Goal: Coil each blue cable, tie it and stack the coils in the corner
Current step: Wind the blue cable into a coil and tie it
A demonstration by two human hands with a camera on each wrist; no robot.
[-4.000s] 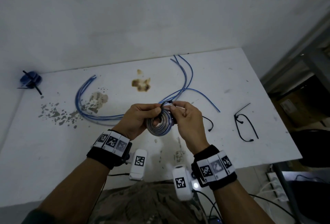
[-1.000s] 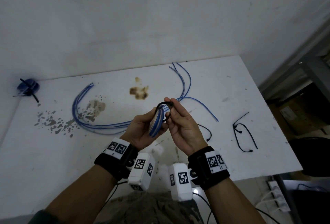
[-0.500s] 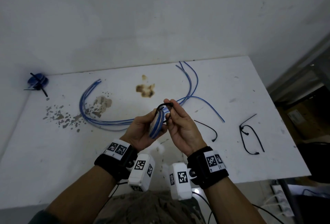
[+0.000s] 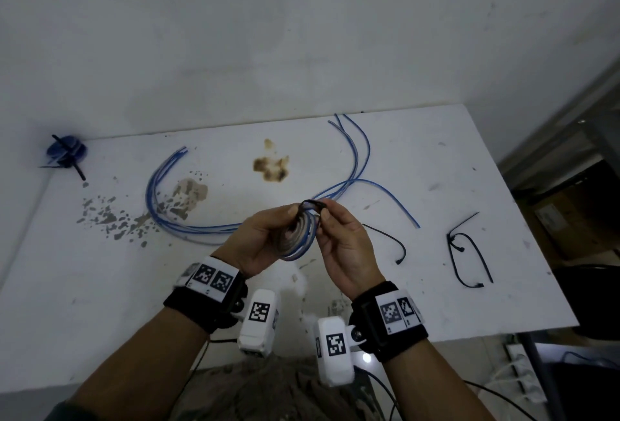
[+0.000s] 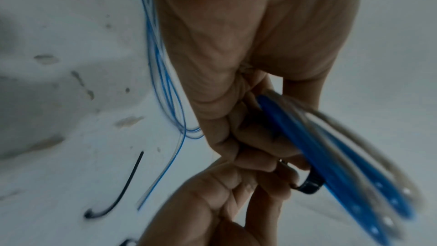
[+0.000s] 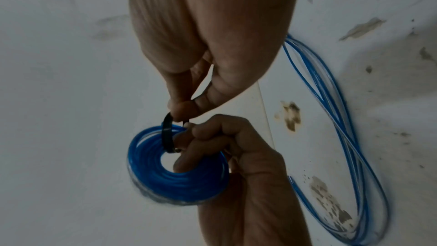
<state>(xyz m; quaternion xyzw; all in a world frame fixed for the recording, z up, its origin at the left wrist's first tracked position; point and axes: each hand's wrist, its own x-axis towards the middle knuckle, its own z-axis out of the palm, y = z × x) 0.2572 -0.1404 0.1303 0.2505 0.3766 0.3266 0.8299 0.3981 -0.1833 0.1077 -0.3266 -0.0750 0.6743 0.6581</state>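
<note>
- A tied blue coil (image 4: 65, 152), with black tie ends sticking out, is seen in the far left corner of the white desk (image 4: 100, 303).
- A bundle of loose blue cables (image 4: 188, 226) is laid in a long curve across the desk, past grey flecks and a brown stain (image 4: 271, 167).
- A flat blue cable coil (image 4: 300, 239) is held above the desk in the left hand (image 4: 265, 239), whose fingers are curled around its rim and through its centre.
- A black zip tie (image 6: 168, 134) is looped over the coil's top edge and is pinched between the thumb and fingertips of the right hand (image 4: 342, 246).
- One spare black zip tie (image 4: 392, 243) is seen lying just right of the hands, and further ties (image 4: 469, 253) lie near the right edge.
</note>
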